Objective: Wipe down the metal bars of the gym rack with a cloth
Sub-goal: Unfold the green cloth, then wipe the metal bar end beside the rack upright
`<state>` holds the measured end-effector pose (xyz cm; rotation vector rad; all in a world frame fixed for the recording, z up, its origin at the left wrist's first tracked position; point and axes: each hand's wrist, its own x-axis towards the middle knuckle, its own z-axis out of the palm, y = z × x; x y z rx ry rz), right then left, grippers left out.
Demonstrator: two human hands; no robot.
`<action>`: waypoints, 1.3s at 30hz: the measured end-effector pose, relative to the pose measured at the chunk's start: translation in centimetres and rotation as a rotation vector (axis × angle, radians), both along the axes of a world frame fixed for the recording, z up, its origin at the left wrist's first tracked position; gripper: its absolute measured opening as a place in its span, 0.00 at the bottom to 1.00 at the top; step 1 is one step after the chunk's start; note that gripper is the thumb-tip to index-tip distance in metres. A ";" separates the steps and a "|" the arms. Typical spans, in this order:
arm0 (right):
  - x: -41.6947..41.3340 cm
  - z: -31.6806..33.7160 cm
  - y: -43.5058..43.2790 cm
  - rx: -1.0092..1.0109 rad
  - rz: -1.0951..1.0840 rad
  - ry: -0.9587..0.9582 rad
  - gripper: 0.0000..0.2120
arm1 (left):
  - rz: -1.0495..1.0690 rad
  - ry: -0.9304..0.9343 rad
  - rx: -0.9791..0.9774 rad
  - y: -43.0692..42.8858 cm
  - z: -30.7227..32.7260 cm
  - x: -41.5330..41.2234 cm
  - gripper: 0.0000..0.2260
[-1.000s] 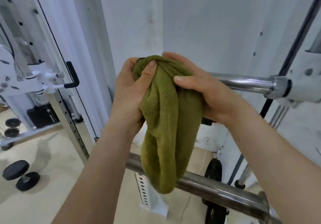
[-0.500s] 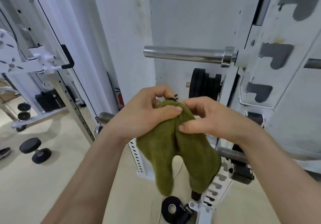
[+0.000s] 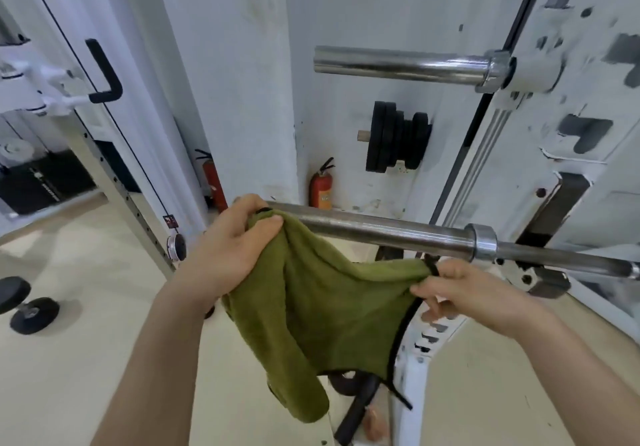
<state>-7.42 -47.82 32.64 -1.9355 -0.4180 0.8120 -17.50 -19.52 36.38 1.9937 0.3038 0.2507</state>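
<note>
Head view: your left hand [image 3: 228, 248] grips 1 bunched corner of the green cloth [image 3: 318, 310] against the lower steel bar's [image 3: 381, 231] free end; your right hand [image 3: 464, 293] pinches another corner just below it. That bar runs left to right, pointing left.

You had white walls [image 3: 363, 5] up top, beige floor [image 3: 86, 359] lower left, two red fire extinguishers [image 3: 320, 187] mid-frame by the corner, dumbbell [image 3: 20, 305] far left.
</note>
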 end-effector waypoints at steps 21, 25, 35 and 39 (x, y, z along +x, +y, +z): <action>0.4 -1.0 3.9 0.085 0.349 0.060 0.23 | -0.131 -0.165 -0.721 -7.7 -2.6 1.6 0.10; -0.8 -3.7 -0.1 0.188 0.151 0.215 0.10 | -0.095 -0.214 -0.857 -9.7 -1.4 3.2 0.10; 0.7 3.3 3.5 0.765 -0.368 0.369 0.13 | 0.324 -0.288 -0.598 -2.7 1.0 6.4 0.12; 4.0 7.0 10.5 0.741 -0.389 0.255 0.10 | 0.399 -0.392 -0.438 4.2 3.7 8.9 0.12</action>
